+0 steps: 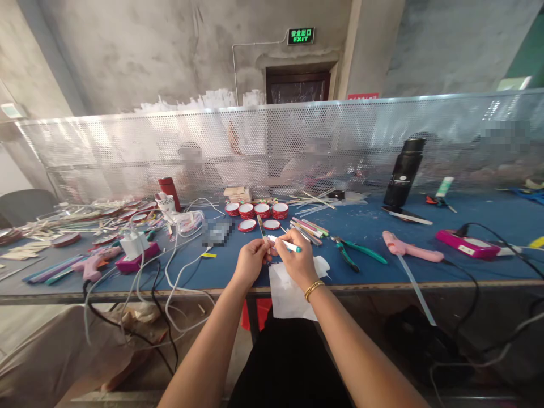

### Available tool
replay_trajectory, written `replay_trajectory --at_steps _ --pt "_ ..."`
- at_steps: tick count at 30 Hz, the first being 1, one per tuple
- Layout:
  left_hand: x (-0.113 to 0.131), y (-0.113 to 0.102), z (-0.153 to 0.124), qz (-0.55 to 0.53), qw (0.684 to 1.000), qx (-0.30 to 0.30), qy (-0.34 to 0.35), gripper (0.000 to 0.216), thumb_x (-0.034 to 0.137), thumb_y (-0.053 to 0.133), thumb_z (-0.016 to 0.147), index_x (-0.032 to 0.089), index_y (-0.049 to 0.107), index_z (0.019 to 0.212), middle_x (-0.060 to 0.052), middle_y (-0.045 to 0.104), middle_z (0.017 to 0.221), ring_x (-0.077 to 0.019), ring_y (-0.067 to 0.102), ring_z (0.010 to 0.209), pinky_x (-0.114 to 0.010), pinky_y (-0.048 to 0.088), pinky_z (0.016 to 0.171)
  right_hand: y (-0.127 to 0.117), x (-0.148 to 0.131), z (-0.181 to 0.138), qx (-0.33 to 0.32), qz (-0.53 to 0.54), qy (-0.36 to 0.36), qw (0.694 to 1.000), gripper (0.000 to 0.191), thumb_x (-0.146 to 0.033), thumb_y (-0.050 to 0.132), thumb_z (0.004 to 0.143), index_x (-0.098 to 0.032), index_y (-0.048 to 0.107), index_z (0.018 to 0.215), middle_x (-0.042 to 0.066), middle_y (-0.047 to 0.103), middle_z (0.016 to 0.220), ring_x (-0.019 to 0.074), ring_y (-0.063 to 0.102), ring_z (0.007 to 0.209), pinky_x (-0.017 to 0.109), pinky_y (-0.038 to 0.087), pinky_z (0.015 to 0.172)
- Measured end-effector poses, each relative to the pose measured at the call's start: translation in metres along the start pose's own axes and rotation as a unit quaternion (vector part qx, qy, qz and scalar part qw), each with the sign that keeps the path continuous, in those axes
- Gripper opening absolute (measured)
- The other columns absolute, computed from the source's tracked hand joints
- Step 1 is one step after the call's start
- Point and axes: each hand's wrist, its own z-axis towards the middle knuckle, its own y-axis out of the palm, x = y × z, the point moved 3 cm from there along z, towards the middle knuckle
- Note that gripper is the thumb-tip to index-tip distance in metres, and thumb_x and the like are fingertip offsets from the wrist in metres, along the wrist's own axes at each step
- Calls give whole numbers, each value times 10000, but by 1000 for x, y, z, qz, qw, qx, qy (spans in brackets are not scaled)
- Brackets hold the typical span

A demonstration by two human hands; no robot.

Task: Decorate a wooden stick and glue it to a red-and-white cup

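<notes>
My left hand [251, 259] is closed on a thin wooden stick [260, 223], which points up and away from me. In my right hand [298, 262] is a white marker pen [290, 245] with a teal end, gripped as for writing. Its tip side is close to the fingers of my left hand; whether it touches the stick I cannot tell. Under my right wrist a white sheet [280, 294] hangs over the table edge. Just beyond my hands are small red-rimmed discs with white tops [262, 209], some stacked, and two lying nearer me.
Right of my hands lie several coloured pens [308, 229], teal-handled pliers [363, 249], a pink glue gun [410, 249], a magenta power strip [467, 245] and a black bottle [403, 175]. On the left are loose white cables [174, 272], another glue gun [91, 263] and a red bottle [169, 192].
</notes>
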Motion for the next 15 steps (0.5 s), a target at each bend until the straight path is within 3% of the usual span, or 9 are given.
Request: replay_trajectory --at_steps 9,15 --pt "2 0 -1 -3 1000 -2 4 300 413 681 792 177 603 626 7 580 565 -107 467 510 -235 360 508 2 3 0 -19 21 8 1000 118 -281 602 857 -255 546 756 -1 668 654 202 640 625 332 509 628" --pt "0 1 0 -8 1000 -4 -6 296 425 685 792 171 626 652 5 591 575 -102 465 511 -230 360 506 1 1 0 0 15 1 1000 121 -270 596 846 -255 525 750 -8 651 642 197 639 620 325 500 619"
